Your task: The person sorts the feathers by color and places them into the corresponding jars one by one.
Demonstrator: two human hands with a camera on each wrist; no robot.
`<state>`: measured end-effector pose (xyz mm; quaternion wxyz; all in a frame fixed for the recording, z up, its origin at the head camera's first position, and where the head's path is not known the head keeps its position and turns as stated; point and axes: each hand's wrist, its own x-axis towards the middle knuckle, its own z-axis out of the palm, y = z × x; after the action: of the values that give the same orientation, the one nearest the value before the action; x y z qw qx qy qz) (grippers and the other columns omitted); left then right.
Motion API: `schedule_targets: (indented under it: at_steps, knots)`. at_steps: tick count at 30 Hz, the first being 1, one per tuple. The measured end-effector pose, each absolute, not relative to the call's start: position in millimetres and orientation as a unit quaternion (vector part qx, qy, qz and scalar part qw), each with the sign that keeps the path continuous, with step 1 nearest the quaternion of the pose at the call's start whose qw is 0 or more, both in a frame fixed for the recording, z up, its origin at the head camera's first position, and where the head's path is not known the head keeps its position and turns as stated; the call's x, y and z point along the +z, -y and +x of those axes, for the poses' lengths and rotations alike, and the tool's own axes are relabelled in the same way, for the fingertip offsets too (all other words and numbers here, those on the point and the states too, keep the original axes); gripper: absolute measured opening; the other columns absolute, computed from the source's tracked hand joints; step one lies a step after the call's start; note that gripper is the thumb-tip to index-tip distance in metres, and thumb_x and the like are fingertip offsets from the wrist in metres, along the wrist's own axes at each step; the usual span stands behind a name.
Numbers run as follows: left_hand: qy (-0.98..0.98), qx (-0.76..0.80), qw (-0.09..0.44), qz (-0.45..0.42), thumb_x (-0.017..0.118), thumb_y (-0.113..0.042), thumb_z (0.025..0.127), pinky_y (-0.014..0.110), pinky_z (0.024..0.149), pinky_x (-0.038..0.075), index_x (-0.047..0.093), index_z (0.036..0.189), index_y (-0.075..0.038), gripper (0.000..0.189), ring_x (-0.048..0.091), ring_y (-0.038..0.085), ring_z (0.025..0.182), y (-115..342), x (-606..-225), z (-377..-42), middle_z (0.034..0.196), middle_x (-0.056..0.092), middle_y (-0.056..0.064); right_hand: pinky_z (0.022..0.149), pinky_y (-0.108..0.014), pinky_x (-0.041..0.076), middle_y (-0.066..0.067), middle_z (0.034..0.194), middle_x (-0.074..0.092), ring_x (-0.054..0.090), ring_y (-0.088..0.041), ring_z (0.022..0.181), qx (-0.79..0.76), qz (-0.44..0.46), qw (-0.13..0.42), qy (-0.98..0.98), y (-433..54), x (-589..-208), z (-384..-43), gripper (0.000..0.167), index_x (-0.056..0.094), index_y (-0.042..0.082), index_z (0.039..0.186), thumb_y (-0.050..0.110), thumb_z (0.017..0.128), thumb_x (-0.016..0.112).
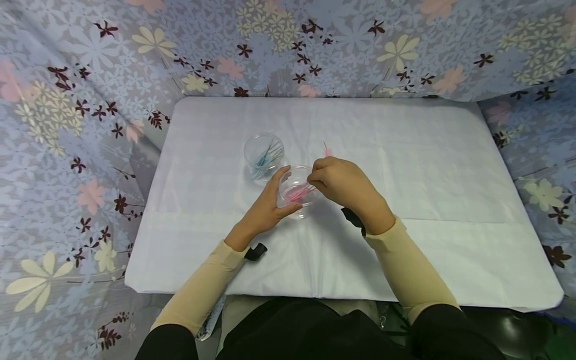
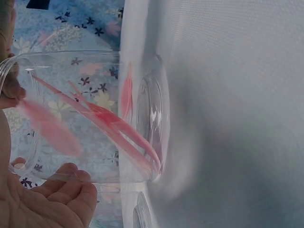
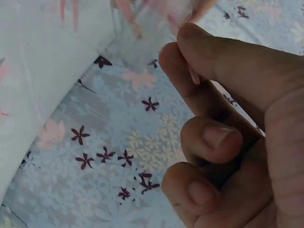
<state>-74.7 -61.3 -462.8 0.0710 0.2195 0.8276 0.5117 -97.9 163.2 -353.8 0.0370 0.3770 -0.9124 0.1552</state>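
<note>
My left hand (image 1: 270, 202) holds a clear plastic cup (image 1: 300, 168) by its side, thumb at the front and fingers round the left. Inside it, several slim pink feathers (image 2: 121, 128) lean at a slant, their thin ends up toward the mouth. With thumb and index finger my right hand (image 1: 344, 185) pinches a pink feather (image 2: 52, 128) by its thin end at the cup's mouth; its wide part hangs inside, blurred. Another pink feather (image 1: 328, 152) lies on the table just beyond the right hand.
A second clear cup (image 1: 246, 150) with several blue feathers (image 1: 265, 157) stands behind and left of the held cup, close to the left fingertips. A white cloth covers the table (image 1: 432, 170). Flowered curtains (image 1: 198, 45) hang behind it and at both sides.
</note>
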Motion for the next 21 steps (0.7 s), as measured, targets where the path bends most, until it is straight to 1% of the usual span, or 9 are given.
schedule_targets:
  at_steps: [4,8,10,12,14,17,19,21]
  knots:
    - [-0.827,0.513,0.072,0.219,0.074,-0.045,0.090,0.049,0.117,0.031,0.014,0.160,-0.028,0.093,0.037,0.028,0.143,61,-463,-74,0.159,0.030,0.008,0.069,-0.034,0.051,0.000,0.083,0.071,0.060,-0.021,0.077,0.133,0.374,0.020,0.918,-156,-362,-102,0.011,0.081,0.013,0.082,0.003,0.086,0.076]
    - [-0.827,0.508,0.070,0.230,0.072,-0.048,0.091,0.049,0.117,0.031,0.013,0.161,-0.026,0.093,0.035,0.026,0.145,61,-463,-74,0.161,0.029,0.011,0.065,-0.031,0.045,0.002,0.075,0.070,0.052,-0.020,0.070,0.116,0.391,0.008,0.913,-147,-370,-104,0.017,0.079,0.016,0.074,0.002,0.083,0.077]
    - [-0.827,0.505,0.067,0.238,0.070,-0.050,0.092,0.049,0.117,0.030,0.012,0.161,-0.025,0.093,0.034,0.028,0.146,61,-463,-75,0.161,0.029,0.013,0.062,-0.031,0.042,0.003,0.071,0.068,0.050,-0.019,0.068,0.108,0.397,0.004,0.911,-143,-372,-105,0.021,0.077,0.018,0.070,0.002,0.083,0.077]
    - [-0.826,0.503,0.064,0.244,0.068,-0.052,0.092,0.049,0.118,0.030,0.011,0.161,-0.025,0.093,0.034,0.029,0.147,62,-463,-75,0.161,0.029,0.014,0.062,-0.031,0.041,0.004,0.069,0.067,0.050,-0.019,0.068,0.102,0.398,0.000,0.912,-139,-373,-105,0.023,0.077,0.019,0.068,0.003,0.083,0.077]
    - [-0.827,0.501,0.064,0.246,0.066,-0.055,0.092,0.049,0.117,0.030,0.010,0.161,-0.027,0.093,0.034,0.028,0.147,62,-463,-75,0.161,0.028,0.013,0.065,-0.032,0.044,0.004,0.073,0.069,0.052,-0.020,0.072,0.108,0.393,-0.005,0.913,-139,-373,-105,0.019,0.078,0.019,0.071,0.005,0.084,0.078]
    - [-0.829,0.499,0.068,0.244,0.066,-0.055,0.093,0.049,0.118,0.030,0.009,0.161,-0.029,0.093,0.033,0.025,0.147,63,-463,-74,0.161,0.028,0.013,0.074,-0.033,0.049,0.001,0.082,0.071,0.058,-0.021,0.080,0.145,0.388,-0.002,0.910,-145,-373,-104,0.008,0.081,0.015,0.081,0.009,0.086,0.079]
    - [-0.830,0.498,0.071,0.240,0.067,-0.052,0.093,0.049,0.118,0.030,0.009,0.161,-0.030,0.092,0.032,0.023,0.148,63,-463,-74,0.162,0.028,0.012,0.081,-0.035,0.050,0.000,0.089,0.072,0.060,-0.022,0.085,0.194,0.386,0.017,0.902,-155,-375,-107,0.004,0.082,0.012,0.090,0.012,0.087,0.079]
    - [-0.835,0.495,0.074,0.230,0.069,-0.051,0.092,0.049,0.118,0.030,0.010,0.160,-0.031,0.092,0.032,0.021,0.147,62,-462,-73,0.161,0.029,0.011,0.086,-0.039,0.050,-0.003,0.092,0.071,0.062,-0.024,0.089,0.238,0.370,0.050,0.897,-171,-378,-111,0.007,0.081,0.010,0.094,0.012,0.087,0.079]
